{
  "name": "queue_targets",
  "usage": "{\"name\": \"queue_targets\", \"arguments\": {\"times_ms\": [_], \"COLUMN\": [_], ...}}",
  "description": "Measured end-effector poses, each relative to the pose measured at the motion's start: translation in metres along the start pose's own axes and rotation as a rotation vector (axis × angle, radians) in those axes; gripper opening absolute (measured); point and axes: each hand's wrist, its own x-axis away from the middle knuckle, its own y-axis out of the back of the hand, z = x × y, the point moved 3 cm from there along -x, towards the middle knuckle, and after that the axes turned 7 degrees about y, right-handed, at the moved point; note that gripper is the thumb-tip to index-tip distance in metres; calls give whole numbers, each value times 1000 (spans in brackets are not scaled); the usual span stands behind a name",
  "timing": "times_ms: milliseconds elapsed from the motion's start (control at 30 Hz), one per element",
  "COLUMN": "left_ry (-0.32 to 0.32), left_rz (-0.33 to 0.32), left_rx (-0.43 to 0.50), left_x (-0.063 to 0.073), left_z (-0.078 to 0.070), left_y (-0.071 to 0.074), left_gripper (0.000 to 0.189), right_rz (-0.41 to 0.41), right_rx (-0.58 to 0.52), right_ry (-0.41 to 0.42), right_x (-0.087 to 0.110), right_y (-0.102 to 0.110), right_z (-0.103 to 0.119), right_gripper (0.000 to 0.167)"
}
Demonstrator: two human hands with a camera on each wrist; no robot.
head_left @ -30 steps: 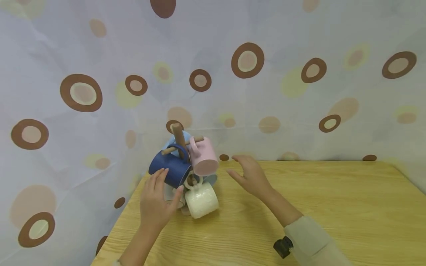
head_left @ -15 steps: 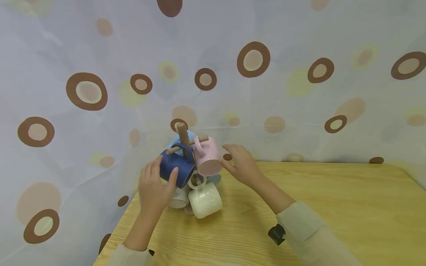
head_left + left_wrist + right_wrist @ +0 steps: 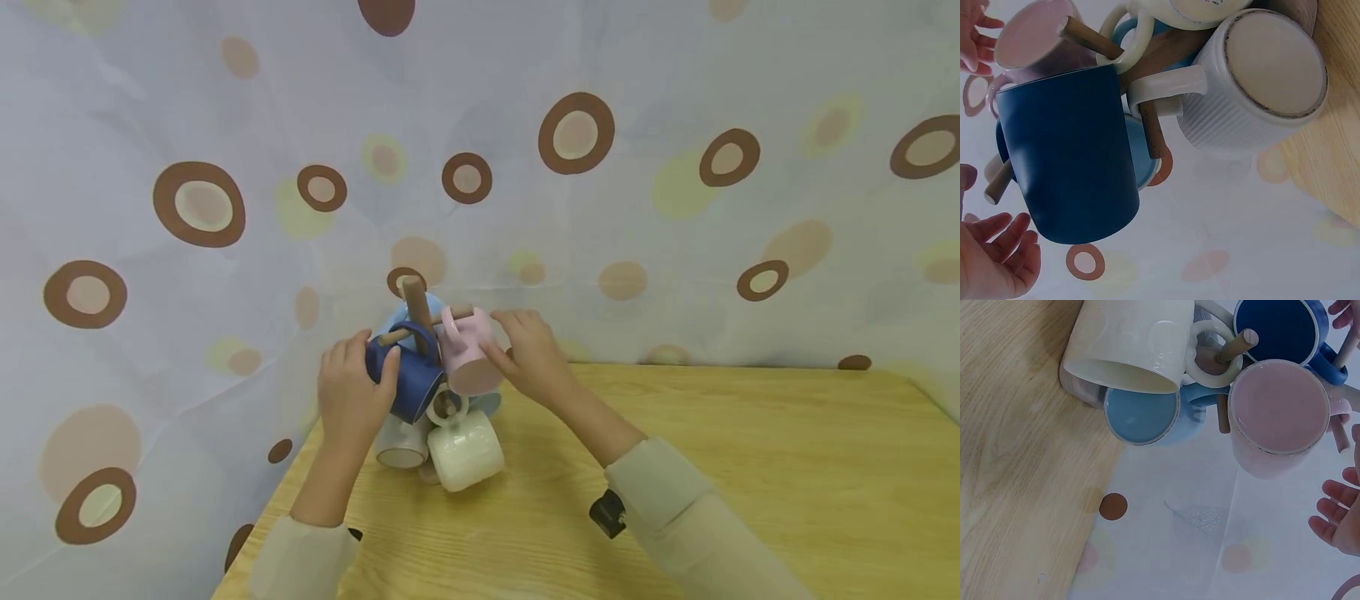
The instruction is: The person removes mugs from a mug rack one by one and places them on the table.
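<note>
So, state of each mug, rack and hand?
wooden rack: standing, loaded
navy mug: hung by its handle, tilted
pink mug: hung by its handle, tilted
cream mug: hung by its handle, tilted
ribbed white mug: hung by its handle
upper light blue mug: at back, mostly hidden
lower light blue mug: partly hidden, mouth showing
left hand: fingers loose beside navy mug, contact unclear
right hand: fingers loose beside pink mug, contact unclear
</note>
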Motion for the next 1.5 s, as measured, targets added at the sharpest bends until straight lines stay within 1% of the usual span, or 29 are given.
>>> {"name": "queue_targets", "arguments": {"times_ms": [67,200,267,400,500,667,800,933,1000,1033,1133,1233,1333,1500], "left_ry": [1,5,9,-6,-11,-3,-24,-70,-84,-81,-59,-29,-14,-19], "left_rz": [6,7,12,20,23,21,17,7,12,17,47,70,71,70], "left_rx": [-19,-65,-89,-121,-128,-132,-115,-106,-116,-117,-119,-103,-106,-155], "left_x": [-1,-3,-4,-6,-8,-10,-11,-11,-12,-12,-13,-14,-15,-16], "left_z": [-2,-4,-6,-12,-15,-14,-15,-19,-22,-22,-25,-26,-25,-24], "left_y": [0,-2,-3,-5,-6,-7,-6,-6,-7,-8,-10,-11,-12,-12], "left_gripper": [41,37,35,33,32,28,23,21,21,21,19,19,21,22], "right_rz": [-1,25,23,19,44,80,98,76,46,32,-3,-12,-2,-5], "right_rx": [1,-4,-4,19,48,119,207,262,284,290,280,261,239,191], "right_ry": [4,10,25,56,57,41,77,111,126,132,146,150,139,122], "right_x": [-3,-11,-15,-23,-27,-33,-38,-40,-39,-39,-39,-40,-41,-43], "right_y": [-1,-3,-4,-5,-7,-12,-16,-18,-18,-19,-20,-20,-20,-23], "right_z": [-1,-3,-3,-2,0,5,10,11,10,9,6,4,4,5], "right_gripper": [35,34,33,29,28,29,22,11,7,7,9,11,10,8]}}
